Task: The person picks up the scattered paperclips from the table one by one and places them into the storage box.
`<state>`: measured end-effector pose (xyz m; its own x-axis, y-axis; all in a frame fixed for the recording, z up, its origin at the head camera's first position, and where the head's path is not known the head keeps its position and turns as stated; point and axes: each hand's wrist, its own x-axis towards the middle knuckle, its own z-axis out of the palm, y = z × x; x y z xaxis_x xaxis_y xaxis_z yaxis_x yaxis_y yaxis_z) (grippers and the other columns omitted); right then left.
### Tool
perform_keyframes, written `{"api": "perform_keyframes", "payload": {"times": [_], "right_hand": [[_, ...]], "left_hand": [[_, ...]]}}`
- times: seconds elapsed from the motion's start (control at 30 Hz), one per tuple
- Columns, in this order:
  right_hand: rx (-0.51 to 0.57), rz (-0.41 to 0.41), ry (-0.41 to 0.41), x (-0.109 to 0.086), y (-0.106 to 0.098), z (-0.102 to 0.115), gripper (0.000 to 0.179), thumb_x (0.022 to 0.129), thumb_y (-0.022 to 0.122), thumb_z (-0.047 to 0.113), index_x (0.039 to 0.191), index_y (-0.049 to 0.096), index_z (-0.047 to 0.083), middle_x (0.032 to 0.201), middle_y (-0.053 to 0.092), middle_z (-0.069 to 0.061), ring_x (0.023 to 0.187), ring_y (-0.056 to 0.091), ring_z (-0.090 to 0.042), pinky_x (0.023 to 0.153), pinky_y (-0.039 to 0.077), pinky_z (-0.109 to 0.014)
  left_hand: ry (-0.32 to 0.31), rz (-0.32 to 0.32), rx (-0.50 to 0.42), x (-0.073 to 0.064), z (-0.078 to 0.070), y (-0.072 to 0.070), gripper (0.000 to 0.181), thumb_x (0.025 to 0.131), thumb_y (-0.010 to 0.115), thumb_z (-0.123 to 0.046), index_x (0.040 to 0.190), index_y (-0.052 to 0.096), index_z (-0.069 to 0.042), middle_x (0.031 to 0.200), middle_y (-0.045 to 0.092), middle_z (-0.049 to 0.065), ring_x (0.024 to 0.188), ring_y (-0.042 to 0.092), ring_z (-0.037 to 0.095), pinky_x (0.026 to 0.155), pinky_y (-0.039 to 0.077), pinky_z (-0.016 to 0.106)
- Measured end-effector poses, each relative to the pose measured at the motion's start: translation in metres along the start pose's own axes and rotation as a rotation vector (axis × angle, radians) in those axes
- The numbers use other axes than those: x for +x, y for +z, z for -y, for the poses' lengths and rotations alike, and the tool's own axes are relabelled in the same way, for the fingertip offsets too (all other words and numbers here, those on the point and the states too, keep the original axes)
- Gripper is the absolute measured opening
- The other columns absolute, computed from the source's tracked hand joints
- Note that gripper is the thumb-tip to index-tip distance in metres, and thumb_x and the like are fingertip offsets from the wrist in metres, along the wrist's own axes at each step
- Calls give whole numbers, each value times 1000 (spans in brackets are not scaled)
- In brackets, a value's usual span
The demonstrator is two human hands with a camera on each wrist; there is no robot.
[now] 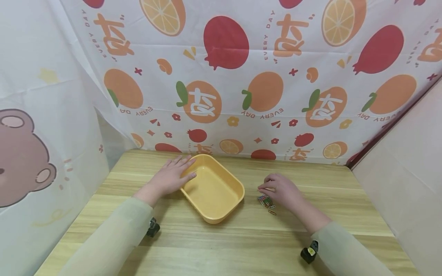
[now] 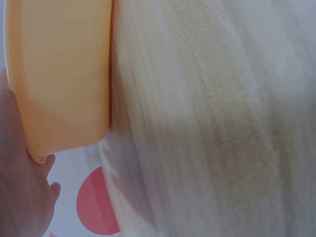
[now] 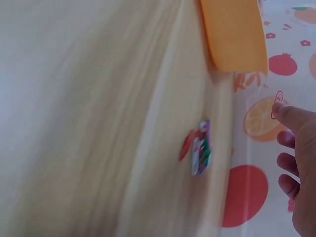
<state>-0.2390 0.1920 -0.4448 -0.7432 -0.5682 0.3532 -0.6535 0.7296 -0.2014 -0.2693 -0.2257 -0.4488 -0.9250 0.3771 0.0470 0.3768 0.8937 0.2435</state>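
A yellow-orange plastic basin (image 1: 214, 191) sits on the wooden table with nothing in it. My left hand (image 1: 170, 176) rests on its left rim, fingers straight and spread, the thumb over the inside. In the right wrist view, my right hand (image 3: 302, 158) pinches a red paper clip (image 3: 279, 95) between thumb and forefinger, raised above the tabletop. Below that hand, to the right of the basin, lies a small pile of coloured paper clips (image 1: 265, 201). One orange paper clip (image 1: 272, 212) lies a little apart, nearer the front.
The wooden table (image 1: 207, 249) ends at a fruit-printed cloth (image 1: 228, 96) hanging behind it. A white cloth with a bear print (image 1: 20, 161) hangs on the left, and a pale panel (image 1: 407, 165) stands on the right.
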Motion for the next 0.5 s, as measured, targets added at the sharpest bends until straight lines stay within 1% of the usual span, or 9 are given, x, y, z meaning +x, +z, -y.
{"api": "perform_keyframes", "payload": {"times": [0.03, 0.23, 0.4, 0.5], "right_hand": [[1, -7, -19, 4, 0, 2, 7, 83, 82, 23, 90, 82, 22, 89, 65, 6, 85, 59, -14, 72, 53, -33], [27, -29, -148, 28, 1, 17, 9, 83, 81, 23, 92, 82, 21, 86, 66, 6, 78, 58, -11, 68, 51, -30], [27, -36, -216, 47, 6, 36, 8, 84, 81, 25, 91, 82, 21, 86, 67, 6, 78, 57, -11, 68, 50, -29], [22, -17, -241, 58, 9, 49, 8, 83, 82, 26, 90, 82, 22, 85, 67, 6, 78, 57, -11, 69, 50, -29]], "left_hand": [[-1, 1, 4, 0, 0, 0, 72, 99, 32, -67, 159, 23, -27, 165, 16, 0, 151, 11, 36, 119, 6, 60], [-2, -6, 0, -1, 0, 1, 67, 102, 39, -58, 159, 24, -26, 165, 17, 1, 151, 11, 37, 119, 6, 60], [-1, -7, -6, -1, -1, 1, 67, 102, 40, -57, 159, 24, -26, 165, 18, 1, 150, 12, 37, 119, 7, 61], [-1, -9, 1, -2, -2, 1, 67, 102, 40, -57, 159, 24, -26, 165, 18, 0, 150, 13, 37, 119, 8, 61]]}}
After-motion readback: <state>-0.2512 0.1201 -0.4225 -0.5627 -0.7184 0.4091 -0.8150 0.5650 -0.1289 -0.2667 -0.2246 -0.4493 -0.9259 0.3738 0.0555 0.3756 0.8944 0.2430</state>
